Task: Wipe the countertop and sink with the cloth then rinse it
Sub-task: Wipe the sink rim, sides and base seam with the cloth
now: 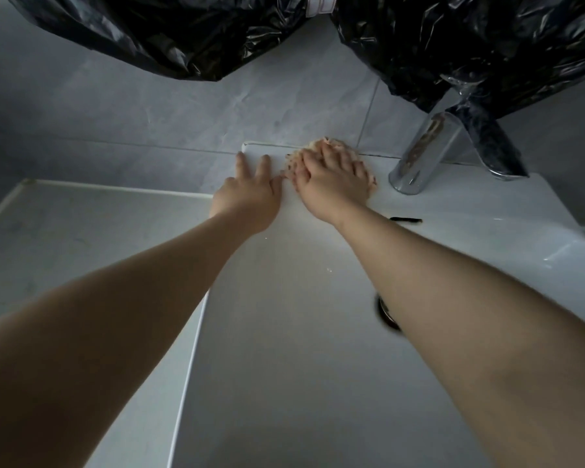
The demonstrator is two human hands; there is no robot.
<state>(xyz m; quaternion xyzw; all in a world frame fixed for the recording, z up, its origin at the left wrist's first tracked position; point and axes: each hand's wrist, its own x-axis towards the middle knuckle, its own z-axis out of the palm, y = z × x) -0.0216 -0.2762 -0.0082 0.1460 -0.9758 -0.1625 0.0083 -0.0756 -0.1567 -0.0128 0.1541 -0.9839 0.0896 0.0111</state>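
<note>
Head view: the right hand lies flat with fingers spread, pressing the pale cloth onto the back ledge of the white sink, left of the chrome faucet. The left hand rests beside it, fingers straight and holding nothing, at the ledge's corner by the countertop.

Dim, soft focus; glare on tap; wide-angle edge distortion.
</note>
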